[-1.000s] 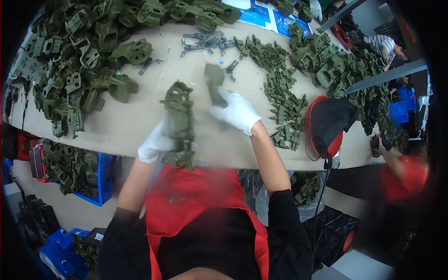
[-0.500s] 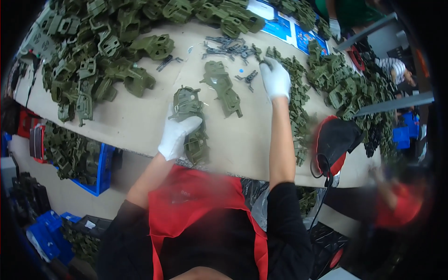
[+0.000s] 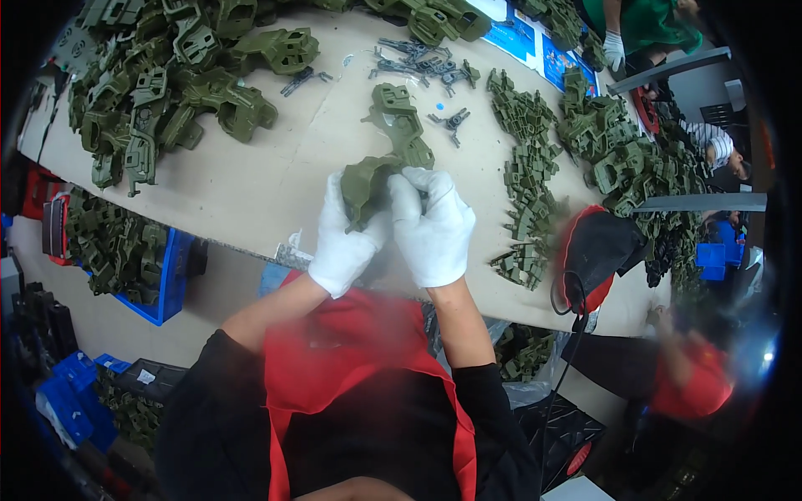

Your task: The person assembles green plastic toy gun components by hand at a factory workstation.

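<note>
Between your hands: the green shell (image 3: 363, 185) sits up at the fingertips, above the near part of the surface (image 3: 276, 167).
Green shell: olive plastic, curved and hollow-looking, a narrow tip pointing down toward you; your right fingers hide its right side.
Left hand: your white-gloved left hand (image 3: 347, 250) is clamped on the shell's left and lower side.
Right hand: your gloved right hand (image 3: 434, 234) bunches its fingers against the shell's right side; you cannot tell whether they pinch anything.
Forearms: both rise from below and slant inward, bringing the hands close together.
Second green part (image 3: 401, 125): lies just beyond the shell, its near end close behind your fingers.
Grey piece (image 3: 452, 123): a small branched one, right of that part.
</note>
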Demonstrator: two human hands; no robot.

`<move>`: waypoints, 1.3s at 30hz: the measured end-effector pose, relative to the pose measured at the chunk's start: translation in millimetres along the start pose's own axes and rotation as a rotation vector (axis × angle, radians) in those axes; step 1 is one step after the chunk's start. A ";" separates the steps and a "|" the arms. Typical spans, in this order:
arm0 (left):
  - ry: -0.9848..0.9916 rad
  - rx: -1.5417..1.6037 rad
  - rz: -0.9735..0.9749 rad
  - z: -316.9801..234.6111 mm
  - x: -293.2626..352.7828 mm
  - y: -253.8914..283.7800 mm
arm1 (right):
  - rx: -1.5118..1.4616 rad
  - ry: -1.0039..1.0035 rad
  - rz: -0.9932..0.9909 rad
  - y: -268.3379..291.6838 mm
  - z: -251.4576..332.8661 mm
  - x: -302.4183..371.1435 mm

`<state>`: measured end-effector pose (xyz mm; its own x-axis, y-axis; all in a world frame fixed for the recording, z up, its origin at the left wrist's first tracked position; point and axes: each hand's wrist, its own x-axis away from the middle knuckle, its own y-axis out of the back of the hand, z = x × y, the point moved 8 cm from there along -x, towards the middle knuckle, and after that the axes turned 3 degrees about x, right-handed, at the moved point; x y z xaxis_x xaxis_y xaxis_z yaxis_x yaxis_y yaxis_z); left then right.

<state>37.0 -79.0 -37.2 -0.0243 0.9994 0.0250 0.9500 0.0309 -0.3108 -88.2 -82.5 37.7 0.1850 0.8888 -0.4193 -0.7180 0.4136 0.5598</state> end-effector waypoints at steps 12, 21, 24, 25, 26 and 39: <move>-0.072 -0.110 0.036 2.0 -7.8 0.2 | -0.084 -0.113 0.050 -2.0 -14.0 -15.1; 0.215 0.180 0.145 23.3 -33.0 1.3 | -0.643 -0.509 0.570 -24.8 -65.9 -27.0; 0.225 0.190 0.072 29.4 -45.3 19.0 | 0.235 -0.437 0.059 53.2 -152.2 -84.1; 0.228 0.190 0.076 30.9 -43.0 22.6 | 0.472 -0.490 -0.020 78.8 -174.9 -96.4; 0.232 0.190 0.050 31.6 -41.9 27.2 | 0.625 -0.504 -0.019 94.9 -205.8 -104.9; 0.154 0.192 -0.001 47.7 -36.5 41.0 | 0.040 -0.551 0.305 50.9 -133.5 -50.1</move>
<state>62.0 -113.4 -96.2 0.0364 0.9856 0.1650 0.8728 0.0491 -0.4856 -223.6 -132.3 -8.2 0.3020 0.9348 0.1868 -0.7696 0.1234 0.6265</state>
